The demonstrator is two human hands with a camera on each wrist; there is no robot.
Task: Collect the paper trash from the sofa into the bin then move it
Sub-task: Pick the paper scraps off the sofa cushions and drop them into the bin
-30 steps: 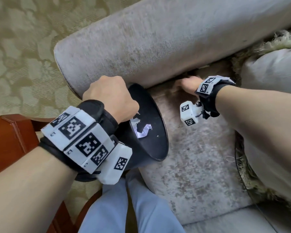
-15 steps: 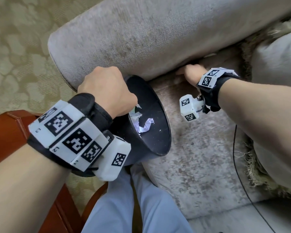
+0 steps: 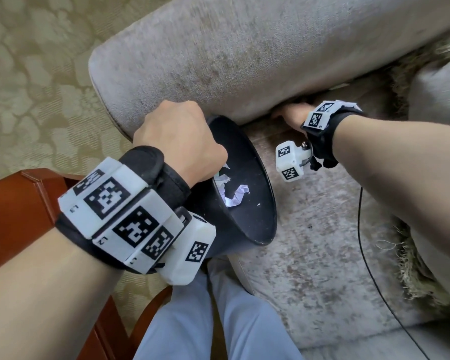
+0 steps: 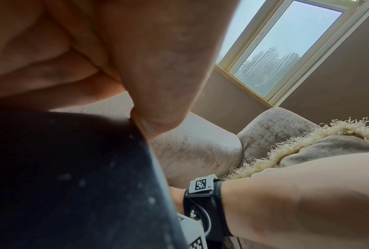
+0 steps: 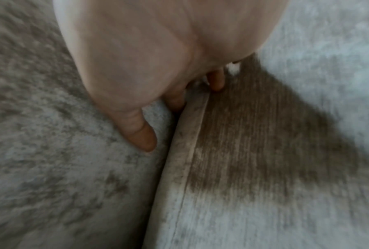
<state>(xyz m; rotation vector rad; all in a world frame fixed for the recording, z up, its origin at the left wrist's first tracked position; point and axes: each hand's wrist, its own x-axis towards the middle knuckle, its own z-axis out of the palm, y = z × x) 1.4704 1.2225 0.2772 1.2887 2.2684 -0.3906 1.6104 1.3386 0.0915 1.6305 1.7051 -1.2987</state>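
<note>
A person's left hand (image 3: 178, 141) sits near the middle of the head view, its grip curled tight around the near rim of a black bin (image 3: 255, 203). The bin is tilted, its open mouth facing the camera, and it leans over the front edge of a grey velvet sofa (image 3: 244, 53), touching the rolled armrest at 12 o'clock. Inside the bin, at its 9 o'clock side just below the knuckles, lie crumpled pieces of white paper trash (image 3: 234, 193).

At 2 o'clock from the bin, the right hand (image 3: 292, 116) reaches into the crease where the armrest meets the seat cushion. In the right wrist view the right hand (image 5: 158, 55) points its fingers (image 5: 145, 134) down into that seam; the frame is blurred, and whether the grip is closed on anything cannot be told. A small pale scrap shows beside the fingertips, too blurred to identify.

A fringed cushion (image 3: 431, 81) lies at 3 o'clock on the sofa, and a thin black cable (image 3: 361, 229) trails across the seat. A reddish wooden chair (image 3: 18, 203) stands at 9 o'clock on patterned green carpet (image 3: 37, 74). The person's light blue trousers (image 3: 205, 320) show at 6 o'clock.
</note>
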